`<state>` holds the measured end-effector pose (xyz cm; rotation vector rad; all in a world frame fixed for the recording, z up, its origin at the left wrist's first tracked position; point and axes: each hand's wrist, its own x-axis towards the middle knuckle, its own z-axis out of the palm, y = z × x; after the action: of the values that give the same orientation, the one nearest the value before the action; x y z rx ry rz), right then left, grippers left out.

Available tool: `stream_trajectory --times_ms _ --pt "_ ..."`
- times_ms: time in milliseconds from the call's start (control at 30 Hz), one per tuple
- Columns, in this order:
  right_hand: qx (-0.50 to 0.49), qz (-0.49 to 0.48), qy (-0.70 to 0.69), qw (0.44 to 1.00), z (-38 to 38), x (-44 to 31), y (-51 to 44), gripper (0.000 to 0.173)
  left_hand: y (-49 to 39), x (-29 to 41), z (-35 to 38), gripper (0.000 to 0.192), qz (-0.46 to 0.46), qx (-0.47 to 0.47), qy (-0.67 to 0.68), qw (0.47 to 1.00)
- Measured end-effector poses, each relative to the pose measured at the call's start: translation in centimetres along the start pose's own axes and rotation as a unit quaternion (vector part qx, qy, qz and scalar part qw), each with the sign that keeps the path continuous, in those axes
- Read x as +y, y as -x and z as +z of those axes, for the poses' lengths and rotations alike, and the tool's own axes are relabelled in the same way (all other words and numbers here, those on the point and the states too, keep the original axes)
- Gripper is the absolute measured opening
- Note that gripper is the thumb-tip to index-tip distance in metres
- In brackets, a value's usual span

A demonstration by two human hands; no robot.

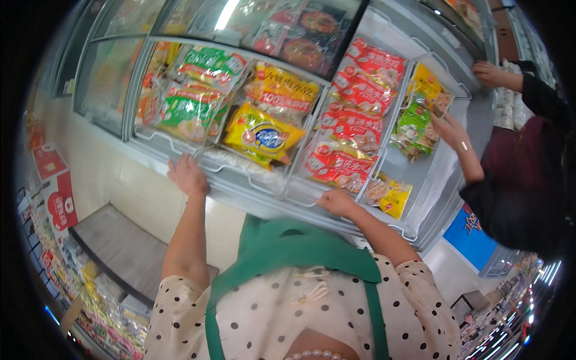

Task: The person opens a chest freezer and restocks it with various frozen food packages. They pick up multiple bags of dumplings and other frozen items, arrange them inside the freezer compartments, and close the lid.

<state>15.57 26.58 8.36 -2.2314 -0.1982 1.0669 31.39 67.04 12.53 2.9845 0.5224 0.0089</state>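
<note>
My left hand (pixel 188 174) rests on the front edge of a chest freezer, below green packs of frozen dumplings (pixel 191 110). With curled fingers, my right hand (pixel 336 202) grips the white wire rim of a freezer basket (pixel 299 202). Just above that hand lies a column of red dumpling packs (pixel 345 162). Yellow frozen-food packs (pixel 263 135) fill the basket between my hands. To the right of my right hand, a small yellow pack (pixel 393 198) lies at the near end of another wire basket.
A person in dark clothes (pixel 517 180) stands at the right, one hand (pixel 450 130) at a green pack (pixel 413 121), the other on the freezer's far edge. Sliding glass lids (pixel 189 22) cover the freezer's upper left part. A low grey platform (pixel 130 247) stands at lower left, beside stocked shelves.
</note>
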Motion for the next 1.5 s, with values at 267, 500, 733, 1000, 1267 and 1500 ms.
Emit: stream_trajectory --times_ms 267,500,733,1000,1267,1500 --pt "-0.043 0.009 0.019 0.999 -0.4 -1.3 0.0 0.042 0.1 0.3 -0.5 0.037 0.020 0.006 -0.030 0.999" --pt "0.003 0.062 -0.051 0.997 -0.2 -2.9 0.8 0.051 0.0 0.2 -0.3 0.036 0.007 -0.002 -0.016 1.000" --pt "-0.015 0.109 -0.041 0.993 -1.0 -4.3 1.4 0.051 0.2 0.3 -0.5 0.034 0.008 0.005 -0.005 1.000" --pt "0.001 0.095 -0.021 0.995 -1.3 -4.9 2.1 0.048 0.1 0.1 -0.2 0.037 0.006 -0.001 -0.008 1.000" --pt "0.037 0.102 0.009 0.994 -1.4 -5.5 1.8 0.049 0.0 -0.4 0.2 0.037 0.015 -0.005 -0.020 1.000" --pt "-0.017 0.063 0.146 0.987 -2.7 -5.7 1.4 0.053 0.1 -0.3 0.1 0.038 0.021 -0.007 -0.028 0.999"
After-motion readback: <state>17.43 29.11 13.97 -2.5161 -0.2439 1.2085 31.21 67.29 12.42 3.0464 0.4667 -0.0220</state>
